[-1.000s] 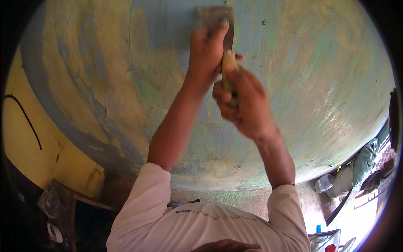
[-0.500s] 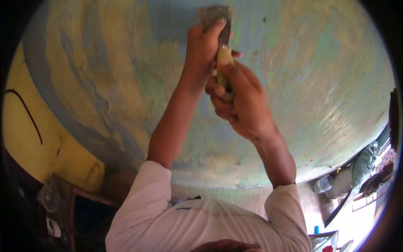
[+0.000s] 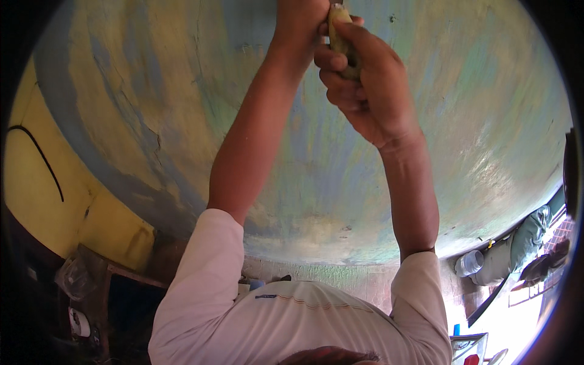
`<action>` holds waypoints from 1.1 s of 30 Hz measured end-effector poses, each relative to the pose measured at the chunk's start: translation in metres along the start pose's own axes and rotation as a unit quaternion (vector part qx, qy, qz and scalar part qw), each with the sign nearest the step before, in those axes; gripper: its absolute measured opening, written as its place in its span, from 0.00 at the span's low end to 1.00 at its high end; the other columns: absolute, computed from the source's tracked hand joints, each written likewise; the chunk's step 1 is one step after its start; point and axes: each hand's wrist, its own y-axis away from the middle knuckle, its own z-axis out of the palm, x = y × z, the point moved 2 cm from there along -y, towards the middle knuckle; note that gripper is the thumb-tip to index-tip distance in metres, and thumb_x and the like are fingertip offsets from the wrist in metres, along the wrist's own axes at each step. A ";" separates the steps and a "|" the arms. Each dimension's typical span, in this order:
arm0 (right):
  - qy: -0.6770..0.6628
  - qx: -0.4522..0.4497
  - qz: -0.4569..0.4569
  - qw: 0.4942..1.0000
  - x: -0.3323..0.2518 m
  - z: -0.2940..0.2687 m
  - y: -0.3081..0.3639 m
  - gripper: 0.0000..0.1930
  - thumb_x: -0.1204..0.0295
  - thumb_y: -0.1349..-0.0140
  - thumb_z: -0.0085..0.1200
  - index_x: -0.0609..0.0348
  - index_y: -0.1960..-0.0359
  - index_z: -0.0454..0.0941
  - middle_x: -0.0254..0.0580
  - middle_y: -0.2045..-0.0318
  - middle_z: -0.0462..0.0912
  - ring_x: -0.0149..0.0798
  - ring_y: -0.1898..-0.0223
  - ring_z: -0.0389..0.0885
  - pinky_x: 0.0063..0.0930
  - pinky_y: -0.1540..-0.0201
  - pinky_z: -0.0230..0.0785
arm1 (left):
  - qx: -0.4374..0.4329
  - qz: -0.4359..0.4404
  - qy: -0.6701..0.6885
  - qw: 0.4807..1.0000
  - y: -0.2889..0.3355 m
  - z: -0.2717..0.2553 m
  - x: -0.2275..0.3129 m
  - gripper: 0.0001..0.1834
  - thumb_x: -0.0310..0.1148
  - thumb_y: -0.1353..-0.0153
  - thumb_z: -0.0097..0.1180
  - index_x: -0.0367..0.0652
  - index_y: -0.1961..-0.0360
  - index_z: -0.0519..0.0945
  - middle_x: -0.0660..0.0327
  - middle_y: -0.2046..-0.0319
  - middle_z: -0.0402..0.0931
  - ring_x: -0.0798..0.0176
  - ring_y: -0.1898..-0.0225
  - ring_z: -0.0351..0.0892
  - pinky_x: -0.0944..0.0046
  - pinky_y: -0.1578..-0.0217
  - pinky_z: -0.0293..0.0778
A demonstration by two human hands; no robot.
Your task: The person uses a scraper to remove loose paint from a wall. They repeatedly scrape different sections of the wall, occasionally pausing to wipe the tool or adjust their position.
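High against the wall [image 3: 340, 188], my right hand [image 3: 383, 82] is closed round the worn yellowish handle of a scraper [image 3: 337, 39], its thumb lying along the handle. My left hand [image 3: 306, 23] is beside it at the top edge, partly cut off, and grips the scraper just above the handle; a few fingertips show behind it. The blade is outside the picture now; the earlier frame shows it broad, flat and dark. Patchy blue-grey, green and tan paint covers the wall, with cracks running down its left part.
At left is a yellow wall [image 3: 55, 207] with a hanging black cable [image 3: 41, 155]. Dark furniture with a clear plastic bag [image 3: 74, 280] stands below it. A whitish bucket [image 3: 469, 264] and a grey-green bundle [image 3: 528, 239] lie lower right, near a bright opening.
Both hands have moved up the wall together with the scraper, slightly to the right. Its blade has passed out of view at the top. Both forearms reach higher.
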 end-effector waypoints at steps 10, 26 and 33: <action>0.199 0.035 0.230 0.952 0.149 -0.112 0.161 0.19 0.53 0.24 0.39 0.57 0.54 0.72 0.30 0.78 0.72 0.24 0.79 0.69 0.21 0.76 0.63 | 0.060 -0.270 0.155 0.948 0.245 -0.139 -0.182 0.27 0.49 0.31 0.53 0.43 0.39 0.72 0.62 0.56 0.80 0.66 0.59 0.82 0.57 0.59 0.80; 0.459 0.469 -0.023 0.754 0.245 -0.159 0.207 0.14 0.74 0.30 0.47 0.61 0.46 0.62 0.38 0.70 0.74 0.29 0.74 0.73 0.25 0.74 0.68 | -0.221 -0.502 -0.206 0.810 0.504 -0.238 -0.270 0.20 0.41 0.30 0.52 0.36 0.46 0.77 0.50 0.62 0.84 0.58 0.59 0.85 0.62 0.57 0.78; 0.331 0.481 -0.079 0.808 0.245 -0.165 0.181 0.09 0.71 0.28 0.46 0.61 0.55 0.61 0.40 0.73 0.75 0.30 0.79 0.75 0.25 0.79 0.69 | -0.153 -0.418 -0.082 0.892 0.405 -0.223 -0.218 0.17 0.36 0.28 0.51 0.34 0.47 0.77 0.56 0.64 0.82 0.62 0.60 0.83 0.62 0.56 0.76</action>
